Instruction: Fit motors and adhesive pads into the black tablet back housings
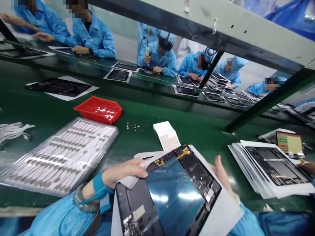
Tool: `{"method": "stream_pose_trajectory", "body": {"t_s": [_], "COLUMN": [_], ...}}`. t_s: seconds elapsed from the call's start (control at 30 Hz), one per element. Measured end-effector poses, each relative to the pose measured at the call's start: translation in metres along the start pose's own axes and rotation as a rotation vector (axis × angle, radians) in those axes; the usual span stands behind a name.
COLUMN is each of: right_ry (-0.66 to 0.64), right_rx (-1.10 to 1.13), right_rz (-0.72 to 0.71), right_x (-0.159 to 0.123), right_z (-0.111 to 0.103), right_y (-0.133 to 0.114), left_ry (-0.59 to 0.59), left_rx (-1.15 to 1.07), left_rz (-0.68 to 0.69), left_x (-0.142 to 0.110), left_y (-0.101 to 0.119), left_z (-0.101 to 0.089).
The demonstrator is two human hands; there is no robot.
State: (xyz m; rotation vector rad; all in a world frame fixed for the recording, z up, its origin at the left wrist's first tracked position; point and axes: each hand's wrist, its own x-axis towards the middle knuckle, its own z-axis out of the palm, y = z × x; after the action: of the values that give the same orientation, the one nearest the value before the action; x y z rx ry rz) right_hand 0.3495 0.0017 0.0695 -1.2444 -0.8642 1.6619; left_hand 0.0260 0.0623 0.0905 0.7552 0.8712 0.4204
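Note:
An opened tablet chassis with a shiny blue panel and bare circuit parts lies tilted on a white sheet low in the view. My left hand grips its upper left edge, thumb over the sheet. My right hand supports the sheet and tablet from below on the right side, its thumb standing up beside the edge.
A clear tray of small flex parts lies left, a red bin behind it. White adhesive strips lie ahead. A stack of tablets on sheets sits right. Several blue-coated people work across the green belt.

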Motion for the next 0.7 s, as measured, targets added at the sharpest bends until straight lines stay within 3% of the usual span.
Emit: {"method": "stream_pose_trajectory", "body": {"t_s": [0.17, 0.27, 0.4, 0.5, 0.6, 0.7], "right_ry": [0.000, 0.055, 0.144, 0.184, 0.133, -0.005], "right_rx": [0.039, -0.046, -0.299, -0.481, -0.592, -0.791], "right_rz": [0.165, 0.137, 0.059, -0.004, -0.047, -0.084], "right_x": [-0.006, -0.002, 0.012, 0.018, 0.008, -0.020], "right_z": [0.005, 0.004, 0.003, 0.005, 0.007, 0.005], "right_y": [0.008, 0.009, 0.006, 0.002, -0.002, -0.004], "left_ry": [0.057, 0.128, 0.340, 0.389, 0.444, 0.509], "left_rx": [-0.114, -0.154, 0.050, 0.174, 0.245, 0.327], "left_rz": [0.062, 0.187, 0.362, 0.437, 0.469, 0.457], "left_x": [-0.003, -0.013, -0.014, -0.005, -0.007, -0.034], "left_y": [-0.017, -0.030, -0.053, -0.066, -0.071, -0.083], "left_z": [-0.014, -0.019, -0.025, -0.029, -0.034, -0.036]}}
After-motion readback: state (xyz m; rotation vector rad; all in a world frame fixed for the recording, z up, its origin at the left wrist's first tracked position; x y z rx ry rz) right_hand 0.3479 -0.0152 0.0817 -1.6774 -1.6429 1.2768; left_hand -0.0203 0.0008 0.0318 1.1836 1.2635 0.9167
